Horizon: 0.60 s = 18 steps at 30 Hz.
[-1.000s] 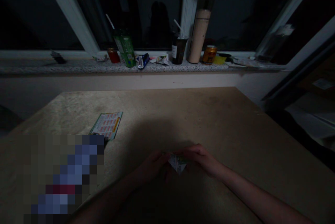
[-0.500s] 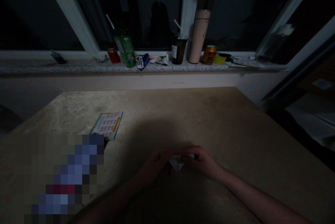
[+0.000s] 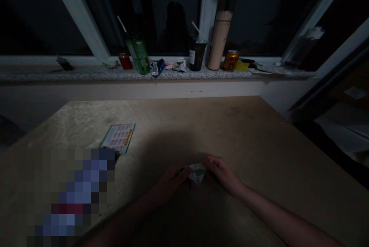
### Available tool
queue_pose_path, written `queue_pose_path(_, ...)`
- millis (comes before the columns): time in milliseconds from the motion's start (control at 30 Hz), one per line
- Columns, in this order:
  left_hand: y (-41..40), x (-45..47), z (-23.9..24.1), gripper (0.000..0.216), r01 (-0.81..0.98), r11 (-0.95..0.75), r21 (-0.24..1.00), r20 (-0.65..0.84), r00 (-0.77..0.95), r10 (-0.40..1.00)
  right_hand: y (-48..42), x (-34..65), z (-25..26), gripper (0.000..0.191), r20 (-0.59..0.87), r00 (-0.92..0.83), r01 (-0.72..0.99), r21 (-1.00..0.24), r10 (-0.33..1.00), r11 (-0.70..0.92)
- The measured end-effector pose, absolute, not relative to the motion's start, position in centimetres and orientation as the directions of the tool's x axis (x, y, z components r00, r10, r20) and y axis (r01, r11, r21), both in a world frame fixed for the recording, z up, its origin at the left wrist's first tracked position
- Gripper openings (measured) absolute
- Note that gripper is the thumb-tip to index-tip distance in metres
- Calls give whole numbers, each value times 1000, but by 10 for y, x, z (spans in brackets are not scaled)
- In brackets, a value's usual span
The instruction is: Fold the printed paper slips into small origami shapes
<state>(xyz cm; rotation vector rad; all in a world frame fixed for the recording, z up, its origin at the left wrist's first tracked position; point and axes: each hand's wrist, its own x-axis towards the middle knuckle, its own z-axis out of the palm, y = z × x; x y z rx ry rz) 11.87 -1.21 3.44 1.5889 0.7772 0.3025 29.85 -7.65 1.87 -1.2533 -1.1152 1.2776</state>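
A printed leaflet lies flat on the counter, left of centre. Along the windowsill in the upper frame stand a green bottle, red jar, dark cup with a straw, tall beige tumbler and orange can.

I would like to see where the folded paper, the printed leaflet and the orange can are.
folded paper (image 3: 196, 172): head view, on its pale middle face.
printed leaflet (image 3: 117, 138): head view, on its centre.
orange can (image 3: 230, 60): head view, on its side wall.
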Motion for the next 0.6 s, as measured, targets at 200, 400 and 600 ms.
queue_pose_path(200, -14, 116, 28, 43, 409, 62, 911, -309, 574, 758, -78, 295, 15, 52, -122, 20, 26, -992, 992, -123)
queue_pose_path(400, -12, 121, 31, 45, 363, 141, 921, -326, 520, 790, -84, 292, 21, 46, 3, 28, 198, -980, 1000, -3)
queue_pose_path(600, -6, 124, 37, 35, 391, 54, 919, -283, 559, 779, -87, 290, 22, 39, 85, -14, 306, -948, 996, 85)
